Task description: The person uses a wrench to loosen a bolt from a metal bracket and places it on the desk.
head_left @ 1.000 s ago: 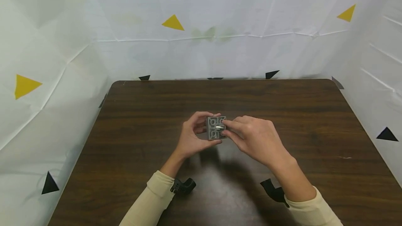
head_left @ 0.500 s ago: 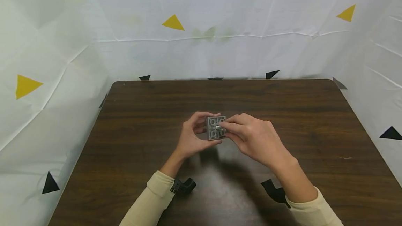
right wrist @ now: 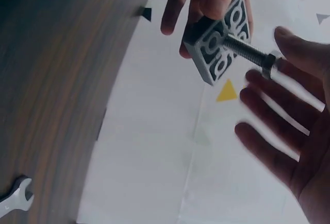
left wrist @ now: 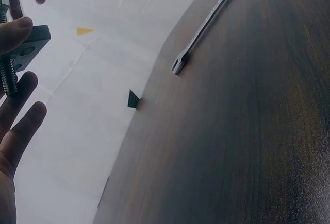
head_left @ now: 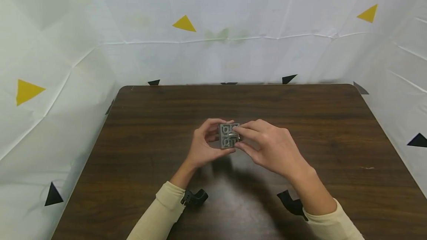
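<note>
Above table: left hand (head_left: pixel 203 144) fingers grip block (head_left: pixel 228 135); right hand (head_left: pixel 267 146) fingers apparently pinch bolt (right wrist: pixel 249 51).

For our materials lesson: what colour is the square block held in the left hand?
Grey: the block, with a bolt through it, shows best in the right wrist view.

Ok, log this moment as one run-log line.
left hand: holds gray block above table | right hand: fingertips on bolt through block | wrench: lying on table

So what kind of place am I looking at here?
Likely a staged recording booth: a dark wood table walled by white sheeting with triangle markers, and a wrench on it.
</note>
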